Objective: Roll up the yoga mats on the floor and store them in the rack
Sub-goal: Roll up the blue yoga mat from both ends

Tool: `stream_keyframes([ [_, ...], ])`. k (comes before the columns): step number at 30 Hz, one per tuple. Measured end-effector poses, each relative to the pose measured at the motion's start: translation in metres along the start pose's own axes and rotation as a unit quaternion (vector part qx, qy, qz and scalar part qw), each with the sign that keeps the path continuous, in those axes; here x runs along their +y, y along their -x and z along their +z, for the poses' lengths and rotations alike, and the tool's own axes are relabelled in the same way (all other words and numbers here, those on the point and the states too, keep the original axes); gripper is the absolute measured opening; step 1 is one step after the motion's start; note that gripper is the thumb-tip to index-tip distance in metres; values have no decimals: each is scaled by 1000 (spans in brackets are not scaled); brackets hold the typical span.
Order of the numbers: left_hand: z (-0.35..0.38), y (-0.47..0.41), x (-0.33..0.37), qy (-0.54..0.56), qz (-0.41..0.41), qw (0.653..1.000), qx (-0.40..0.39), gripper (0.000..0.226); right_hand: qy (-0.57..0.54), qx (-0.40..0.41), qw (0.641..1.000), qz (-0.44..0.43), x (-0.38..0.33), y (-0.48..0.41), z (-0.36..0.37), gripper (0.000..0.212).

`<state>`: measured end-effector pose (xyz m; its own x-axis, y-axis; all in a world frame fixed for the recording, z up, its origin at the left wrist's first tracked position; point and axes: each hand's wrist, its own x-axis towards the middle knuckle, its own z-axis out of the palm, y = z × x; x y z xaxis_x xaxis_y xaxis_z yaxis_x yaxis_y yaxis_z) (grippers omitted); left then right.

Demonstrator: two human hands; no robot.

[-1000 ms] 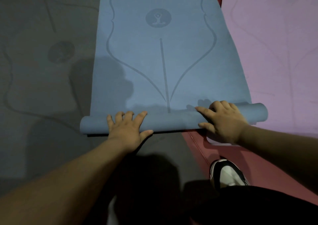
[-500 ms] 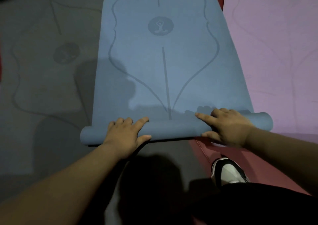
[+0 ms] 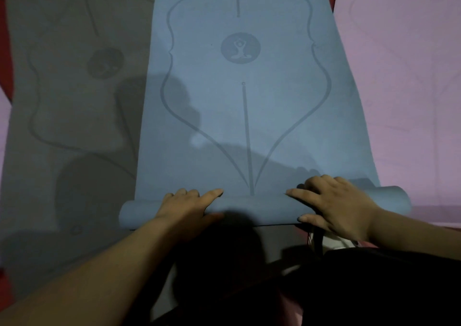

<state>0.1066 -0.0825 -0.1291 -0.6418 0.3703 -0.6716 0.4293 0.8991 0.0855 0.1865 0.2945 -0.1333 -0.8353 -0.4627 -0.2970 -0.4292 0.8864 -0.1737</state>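
Since a second ago the roll point(image 3: 259, 209) at the near end of the blue yoga mat point(image 3: 239, 116) has grown thicker and travelled further up the printed centre line; rolling is under way, though most of the mat still lies flat between a grey mat point(image 3: 64, 106) to its left and a pink mat point(image 3: 404, 96) to its right. On the roll's left part, the left hand point(image 3: 184, 207) presses down, fingers spread. On its right part, the right hand point(image 3: 336, 207) cups it, fingers curled over the top, thumb against the near side.
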Motion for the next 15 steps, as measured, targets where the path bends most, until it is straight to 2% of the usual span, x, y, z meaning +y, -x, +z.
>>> stream_keyframes([
  [3, 4, -1, -1, 3, 1, 1000, 6, 72, 4, 16, 1000, -11, 0, 2, 5, 63],
  [5, 9, 4, 1, -6, -7, 999, 40, 72, -9, 7, 1000, -8, 4, -2, 7, 63],
  [9, 30, 14, 17, 31, -42, 977, 204, 58, -55, -78, 995, 12, 14, -16, 2, 66],
  [11, 39, 17, 21, 37, -40, 966, 253, 54, -69, -105, 992, 17, 17, -22, -2, 68],
  [15, 41, 12, 13, 14, -8, 974, 228, 70, -61, -108, 992, 22, 13, -22, -5, 69],
])
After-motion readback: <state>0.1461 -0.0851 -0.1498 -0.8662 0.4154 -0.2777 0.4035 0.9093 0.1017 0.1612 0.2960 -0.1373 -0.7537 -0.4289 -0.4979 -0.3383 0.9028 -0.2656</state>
